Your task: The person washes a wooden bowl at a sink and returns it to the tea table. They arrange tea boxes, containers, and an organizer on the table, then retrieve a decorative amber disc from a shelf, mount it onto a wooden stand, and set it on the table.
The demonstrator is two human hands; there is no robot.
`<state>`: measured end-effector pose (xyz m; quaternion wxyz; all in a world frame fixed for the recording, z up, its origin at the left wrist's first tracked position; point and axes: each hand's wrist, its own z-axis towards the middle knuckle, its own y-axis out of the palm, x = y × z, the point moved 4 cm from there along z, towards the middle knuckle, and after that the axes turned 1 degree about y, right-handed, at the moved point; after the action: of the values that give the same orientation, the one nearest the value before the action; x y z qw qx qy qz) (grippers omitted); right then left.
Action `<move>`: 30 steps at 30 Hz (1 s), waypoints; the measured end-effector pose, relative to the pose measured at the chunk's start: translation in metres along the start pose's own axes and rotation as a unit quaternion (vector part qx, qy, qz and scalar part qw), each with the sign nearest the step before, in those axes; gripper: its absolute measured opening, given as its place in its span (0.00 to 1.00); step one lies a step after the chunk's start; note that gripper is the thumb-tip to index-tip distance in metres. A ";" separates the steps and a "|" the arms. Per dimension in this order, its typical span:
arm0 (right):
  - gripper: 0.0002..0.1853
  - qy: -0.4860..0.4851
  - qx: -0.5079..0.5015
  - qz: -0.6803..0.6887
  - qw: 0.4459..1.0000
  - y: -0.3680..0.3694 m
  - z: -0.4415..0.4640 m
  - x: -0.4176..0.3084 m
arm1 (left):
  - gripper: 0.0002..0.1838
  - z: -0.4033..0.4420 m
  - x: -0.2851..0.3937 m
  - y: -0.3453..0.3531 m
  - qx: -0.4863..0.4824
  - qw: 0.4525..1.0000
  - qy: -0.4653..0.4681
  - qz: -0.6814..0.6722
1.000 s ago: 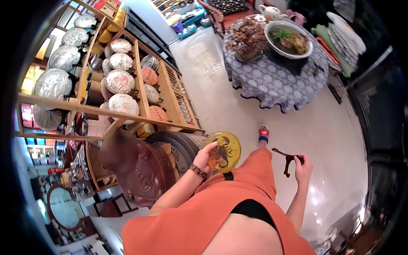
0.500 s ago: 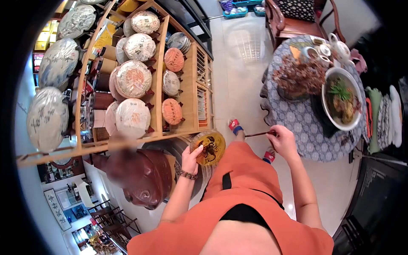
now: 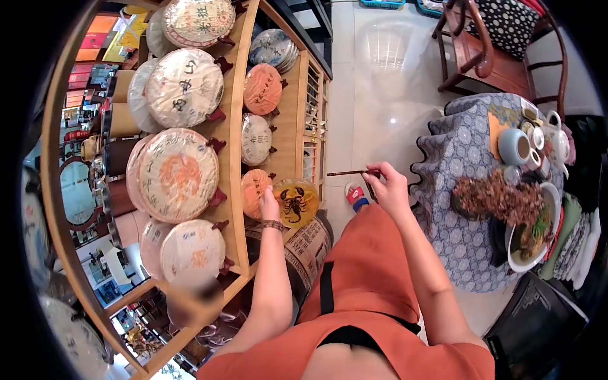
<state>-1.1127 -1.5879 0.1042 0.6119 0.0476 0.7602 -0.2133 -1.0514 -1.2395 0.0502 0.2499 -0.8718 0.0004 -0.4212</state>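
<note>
My left hand (image 3: 271,206) grips the edge of a round, amber-yellow disc (image 3: 296,202) with a dark scorpion in it. The disc is beside the lower end of the wooden shelf, near a small orange wrapped disc (image 3: 254,192). My right hand (image 3: 387,185) pinches a thin dark wooden stand (image 3: 347,173), which points left over the floor. A beaded bracelet is on my left wrist.
Wooden shelves (image 3: 235,145) hold several wrapped round discs on the left. A barrel-like container (image 3: 308,250) stands below my left hand. On the right are a cloth-covered table (image 3: 443,183) with a teapot (image 3: 555,142), cups and dried plants, and a wooden chair (image 3: 487,60).
The view has come closer to the shelves. My left hand has brought the disc beside the shelf's lower end. My right hand has risen with the stand, away from my leg.
</note>
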 end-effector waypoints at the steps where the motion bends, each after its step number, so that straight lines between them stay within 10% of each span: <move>1: 0.10 0.025 -0.025 0.019 0.999 0.008 0.018 0.004 | 0.25 0.014 0.002 0.002 -0.001 0.999 0.028 0.042; 5: 0.09 0.021 -0.073 0.076 0.994 0.048 0.087 0.028 | 0.22 0.051 0.012 -0.008 0.160 0.940 0.163 0.254; 9: 0.09 -0.008 -0.123 0.084 0.989 0.120 0.147 0.067 | 0.19 0.059 0.048 -0.005 0.286 0.928 0.194 0.140; 16: 0.11 -0.020 -0.361 -0.134 0.923 0.256 0.189 0.090 | 0.21 0.113 0.067 0.019 0.179 0.967 0.154 -0.092; 23: 0.08 -0.090 -0.354 -0.260 0.894 0.356 0.224 0.082 | 0.50 0.155 0.058 0.019 0.040 0.997 0.018 -0.059; 30: 0.09 -0.120 -0.363 -0.342 0.858 0.398 0.233 0.078 | 0.21 0.181 0.041 0.019 0.133 0.987 0.077 0.039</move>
<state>-0.7875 -1.3315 -0.1127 0.5610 -0.4671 0.6725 -0.1218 -0.8884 -1.1857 -0.0222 0.3794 -0.7947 -0.0025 -0.4737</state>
